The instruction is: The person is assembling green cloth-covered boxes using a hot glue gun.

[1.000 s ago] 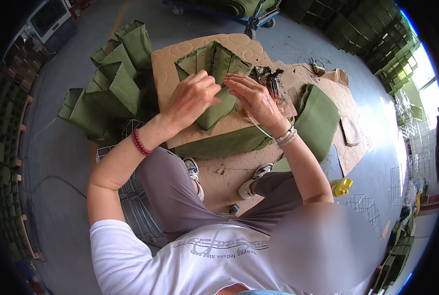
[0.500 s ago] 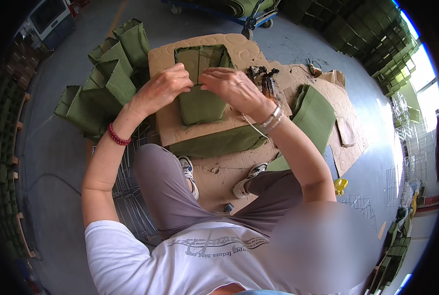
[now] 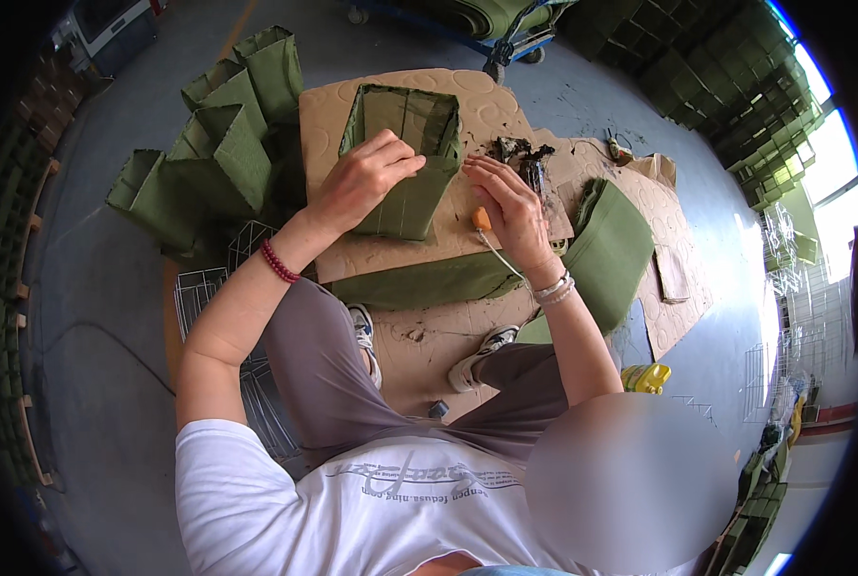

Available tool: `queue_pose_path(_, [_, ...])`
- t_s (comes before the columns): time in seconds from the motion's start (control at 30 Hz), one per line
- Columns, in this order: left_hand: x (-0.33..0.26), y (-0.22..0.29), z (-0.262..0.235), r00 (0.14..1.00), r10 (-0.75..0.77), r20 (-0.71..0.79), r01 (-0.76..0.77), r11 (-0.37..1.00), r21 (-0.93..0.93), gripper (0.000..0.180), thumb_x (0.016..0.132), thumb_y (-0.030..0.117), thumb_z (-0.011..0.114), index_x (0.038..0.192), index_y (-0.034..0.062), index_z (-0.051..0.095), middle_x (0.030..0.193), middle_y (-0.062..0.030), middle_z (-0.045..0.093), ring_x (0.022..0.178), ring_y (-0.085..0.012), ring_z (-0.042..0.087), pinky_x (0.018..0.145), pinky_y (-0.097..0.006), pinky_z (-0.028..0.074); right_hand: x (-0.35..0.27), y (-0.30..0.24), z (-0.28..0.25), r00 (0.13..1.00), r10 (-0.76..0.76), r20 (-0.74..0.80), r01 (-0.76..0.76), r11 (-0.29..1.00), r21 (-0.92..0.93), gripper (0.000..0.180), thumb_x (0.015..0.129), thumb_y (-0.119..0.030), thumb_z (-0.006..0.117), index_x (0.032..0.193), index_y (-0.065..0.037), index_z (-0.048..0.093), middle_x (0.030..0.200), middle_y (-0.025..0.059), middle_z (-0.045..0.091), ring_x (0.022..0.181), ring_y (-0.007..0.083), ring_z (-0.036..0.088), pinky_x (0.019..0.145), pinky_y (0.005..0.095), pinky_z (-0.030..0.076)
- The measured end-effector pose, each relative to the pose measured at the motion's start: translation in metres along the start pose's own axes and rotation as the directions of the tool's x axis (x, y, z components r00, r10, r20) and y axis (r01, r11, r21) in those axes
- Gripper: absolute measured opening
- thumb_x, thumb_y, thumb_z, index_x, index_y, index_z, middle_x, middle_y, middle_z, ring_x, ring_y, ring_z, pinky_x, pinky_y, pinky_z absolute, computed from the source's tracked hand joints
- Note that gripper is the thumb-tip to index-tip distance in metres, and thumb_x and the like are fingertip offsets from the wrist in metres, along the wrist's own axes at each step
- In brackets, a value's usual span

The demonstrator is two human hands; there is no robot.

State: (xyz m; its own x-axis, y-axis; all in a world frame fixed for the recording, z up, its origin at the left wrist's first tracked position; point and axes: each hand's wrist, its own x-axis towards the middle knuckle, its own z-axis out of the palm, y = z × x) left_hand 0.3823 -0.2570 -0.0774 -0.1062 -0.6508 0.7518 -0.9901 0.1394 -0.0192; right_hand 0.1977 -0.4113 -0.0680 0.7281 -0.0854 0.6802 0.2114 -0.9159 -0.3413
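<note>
Fingers (image 3: pixel 405 163) of your left hand (image 3: pixel 360 188) curl at the box's (image 3: pixel 395 213) near rim; your right hand's (image 3: pixel 508 204) bend loosely just beside its corner. Whether either grips anything is unclear.

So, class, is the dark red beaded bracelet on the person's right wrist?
No, the dark red beaded bracelet circles the left wrist; pale bracelets circle the right wrist.

I am looking down through my head-worn left fisheye camera, facing past my shirt (image 3: pixel 400 514) to the nearby cardboard surface (image 3: pixel 491 108), taking in its far edge.
</note>
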Motion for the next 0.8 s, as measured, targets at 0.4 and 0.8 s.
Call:
queue_pose_path(0.4, [-0.010,-0.052,-0.041,0.931,-0.023,0.363,0.201,0.865,-0.460,0.018,0.075,0.003,0.071,0.092,0.0034,0.072,0.076,-0.0035,0.064,0.076,-0.0179,0.055,0.066,-0.031,0.049,0.008,-0.007,0.024,0.961,-0.271,0.046,0.273,0.962,-0.032,0.034,0.075,0.003,0.065,0.109,0.003,0.061,0.110,0.0150,0.063,0.108,0.0312,0.060,0.089,0.0380,0.051])
queue_pose_path(0.8, [-0.016,-0.038,-0.038,0.952,-0.086,0.292,0.208,0.884,-0.418,0.021,0.074,0.005,0.072,0.095,0.0019,0.071,0.081,-0.0052,0.063,0.080,-0.0200,0.057,0.070,-0.032,0.049,0.036,0.005,0.035,0.898,-0.387,0.207,0.414,0.905,-0.102,0.031,0.074,-0.005,0.060,0.104,0.001,0.063,0.107,0.0133,0.062,0.104,0.0286,0.059,0.088,0.0360,0.053])
